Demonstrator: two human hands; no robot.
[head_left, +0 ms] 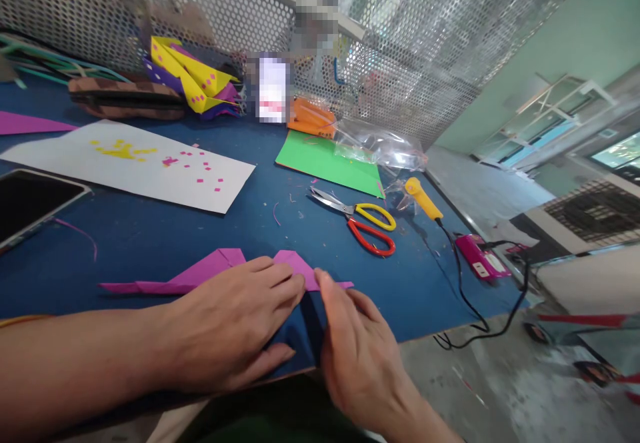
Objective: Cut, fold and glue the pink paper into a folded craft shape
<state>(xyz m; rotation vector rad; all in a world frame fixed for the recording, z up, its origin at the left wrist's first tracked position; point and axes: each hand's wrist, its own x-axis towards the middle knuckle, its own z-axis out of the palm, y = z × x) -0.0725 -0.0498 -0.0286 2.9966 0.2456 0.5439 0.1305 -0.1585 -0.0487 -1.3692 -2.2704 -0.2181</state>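
A sheet of purple paper, folded into a long shape with two raised peaks and narrow ends, lies near the table's front edge. My left hand rests over its middle, the bent fingers pressing it down and the thumb apart on the blue tabletop. At the paper's right part, my right hand is turned on its side, its fingertips against the paper; part of its grip is hidden. Beyond my hands, a pair of scissors with one yellow and one red handle lies with its blades partly apart.
A white sheet bears yellow and pink paper bits. Nearby are a dark-screened phone, green paper, a folded yellow-and-purple paper piece, a brown pouch, a yellow glue gun and a pink power strip. Metal mesh stands behind.
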